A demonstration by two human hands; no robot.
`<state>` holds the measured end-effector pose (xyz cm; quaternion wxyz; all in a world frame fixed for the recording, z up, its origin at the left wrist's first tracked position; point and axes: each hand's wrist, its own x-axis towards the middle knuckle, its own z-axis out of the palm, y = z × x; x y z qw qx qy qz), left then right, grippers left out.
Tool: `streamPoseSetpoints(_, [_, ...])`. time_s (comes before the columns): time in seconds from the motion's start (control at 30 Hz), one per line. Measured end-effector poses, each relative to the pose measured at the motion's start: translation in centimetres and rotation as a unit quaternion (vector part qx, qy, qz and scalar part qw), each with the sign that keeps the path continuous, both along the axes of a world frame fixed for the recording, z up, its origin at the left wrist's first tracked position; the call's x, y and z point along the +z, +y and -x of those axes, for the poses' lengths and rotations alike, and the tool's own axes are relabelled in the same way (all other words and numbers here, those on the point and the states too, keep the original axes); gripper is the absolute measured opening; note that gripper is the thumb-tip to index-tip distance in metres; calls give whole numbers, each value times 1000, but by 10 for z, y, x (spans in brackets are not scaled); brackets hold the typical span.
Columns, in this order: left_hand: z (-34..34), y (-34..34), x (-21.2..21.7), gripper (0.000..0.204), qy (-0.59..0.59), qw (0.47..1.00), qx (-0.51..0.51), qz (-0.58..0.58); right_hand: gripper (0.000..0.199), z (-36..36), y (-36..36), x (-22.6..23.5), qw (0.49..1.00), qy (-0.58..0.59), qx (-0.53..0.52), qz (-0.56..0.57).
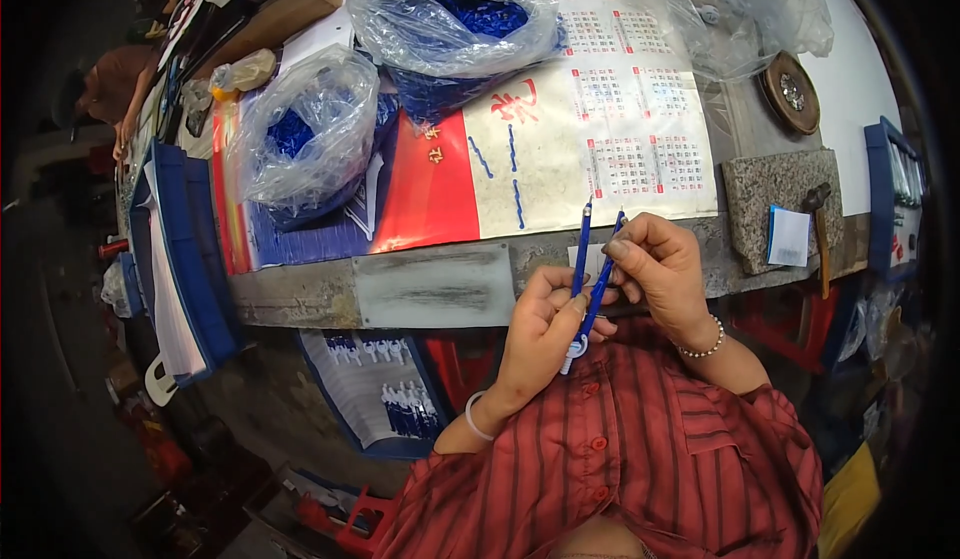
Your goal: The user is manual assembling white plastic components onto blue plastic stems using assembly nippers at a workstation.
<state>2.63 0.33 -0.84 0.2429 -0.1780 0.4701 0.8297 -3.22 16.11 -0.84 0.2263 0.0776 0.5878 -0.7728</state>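
A blue drawing compass (582, 259) with a white-and-blue head is held in front of my chest, its two legs pointing away from me and spread slightly apart. My left hand (541, 331) is closed around the legs near the head. With thumb and fingers, my right hand (668, 271) pinches the far end of the right leg, covering part of it. Whether a small separate piece is in that pinch, I cannot tell. Beyond my hands, 3 slim blue pieces (513, 149) lie on a printed calendar sheet (505, 184).
Two clear plastic bags (455, 44) of small blue parts stand at the far left. At right are a stone block (765, 194), a hammer (822, 229) and a round dish (790, 94). Below the table edge, a blue tray (335, 404) holds several blue-and-white compasses. Someone sits far left.
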Motion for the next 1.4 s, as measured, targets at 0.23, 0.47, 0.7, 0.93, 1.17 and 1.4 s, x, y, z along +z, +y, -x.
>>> streamPoseSetpoints(0.23, [5, -1, 0, 21, 19, 1000, -3, 11, 11, 3, -4, 7, 994, 73, 31, -71])
streamPoseSetpoints(0.47, [5, 0, 1, 24, 27, 999, -10, 23, 11, 1, -7, 7, 982, 137, 40, -121])
streamPoseSetpoints(0.7, [2, 2, 2, 25, 39, 999, -13, 34, 10, -2, -7, 3, 962, 220, 22, -163])
streamPoseSetpoints(0.93, [-7, 1, -3, 19, 79, 992, -29, 90, 8, -5, -9, 8, 934, 275, 54, -223])
streamPoseSetpoints(1.17, [-11, 1, -2, 18, 122, 976, -12, 179, 29, -17, -14, 7, 969, 184, 51, -156])
streamPoseSetpoints(1.4, [-15, -1, -8, 18, 156, 965, -3, 211, 31, -18, -18, 9, 947, 264, 43, -176])
